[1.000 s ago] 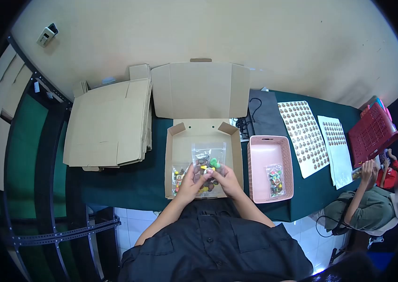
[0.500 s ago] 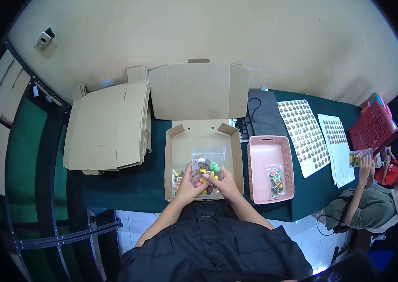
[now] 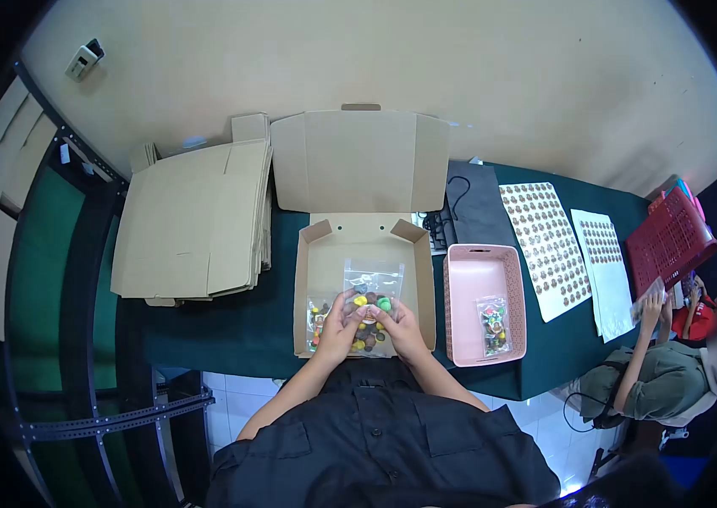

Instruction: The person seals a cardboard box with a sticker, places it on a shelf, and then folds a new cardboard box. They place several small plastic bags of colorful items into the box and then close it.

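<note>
An open cardboard box (image 3: 363, 233) stands in front of me with its lid raised. Over it, my left hand (image 3: 339, 328) and my right hand (image 3: 401, 330) hold a clear bag of colourful candies (image 3: 365, 340) from both sides, thumbs on its front. Yellow, green and brown pieces show through the plastic. Another bag of candies (image 3: 316, 322) lies inside the box at the left, partly hidden by my left hand. Right of the box, a pink basket (image 3: 484, 262) holds a further candy bag (image 3: 494, 326).
Flattened cardboard boxes (image 3: 185, 224) are stacked at the left. Sticker sheets (image 3: 545, 250) lie right of the pink basket, near a tilted dark red basket (image 3: 672, 237). A co-worker (image 3: 672, 377) at the far right holds a bag (image 3: 650, 296). A shelf frame stands far left.
The candies in my bag have shifted, with yellow now near the top, and my thumbs have moved slightly. The co-worker's bag has tilted upright.
</note>
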The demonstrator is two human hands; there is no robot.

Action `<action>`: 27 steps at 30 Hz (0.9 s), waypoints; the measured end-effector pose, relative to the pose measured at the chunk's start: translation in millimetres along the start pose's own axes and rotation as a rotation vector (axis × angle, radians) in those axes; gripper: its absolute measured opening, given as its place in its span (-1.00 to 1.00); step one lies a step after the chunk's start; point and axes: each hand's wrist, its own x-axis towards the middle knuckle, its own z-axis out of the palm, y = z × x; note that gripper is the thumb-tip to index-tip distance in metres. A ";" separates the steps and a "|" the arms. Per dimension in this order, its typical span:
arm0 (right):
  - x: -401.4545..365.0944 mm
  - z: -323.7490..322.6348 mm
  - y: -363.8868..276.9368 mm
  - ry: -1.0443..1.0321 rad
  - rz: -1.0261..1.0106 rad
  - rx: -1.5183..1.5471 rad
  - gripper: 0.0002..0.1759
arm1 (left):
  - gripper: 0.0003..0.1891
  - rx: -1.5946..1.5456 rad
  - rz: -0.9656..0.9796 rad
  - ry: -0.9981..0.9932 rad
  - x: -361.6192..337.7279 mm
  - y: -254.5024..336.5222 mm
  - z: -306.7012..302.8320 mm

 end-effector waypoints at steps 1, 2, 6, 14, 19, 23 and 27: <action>0.9 -2.4 2.6 -0.035 -0.005 -0.013 -0.63 | -0.53 0.022 0.026 0.009 0.3 -5.8 -2.7; 1.6 -4.6 4.1 -0.040 -0.003 -0.013 -0.63 | -0.53 0.021 0.027 0.014 -1.1 -2.6 -1.4; 2.3 -10.9 6.0 -0.105 0.081 0.175 -0.63 | -0.58 -0.002 -0.034 0.041 -1.9 -2.5 -7.8; -0.3 0.7 -8.6 -0.013 -0.062 0.003 -0.65 | -0.51 -0.009 0.038 -0.057 -6.2 12.7 11.1; -2.1 5.6 -20.2 0.106 -0.032 -0.015 -0.77 | -0.40 0.116 0.046 -0.124 -15.6 15.0 13.9; 5.2 1.2 -14.2 0.143 0.026 0.107 -0.71 | -0.47 0.118 0.057 -0.067 -12.3 21.0 21.3; -9.0 10.2 -16.9 -0.022 -0.089 -0.055 -0.62 | -0.61 -0.032 0.020 0.071 -10.6 6.3 8.0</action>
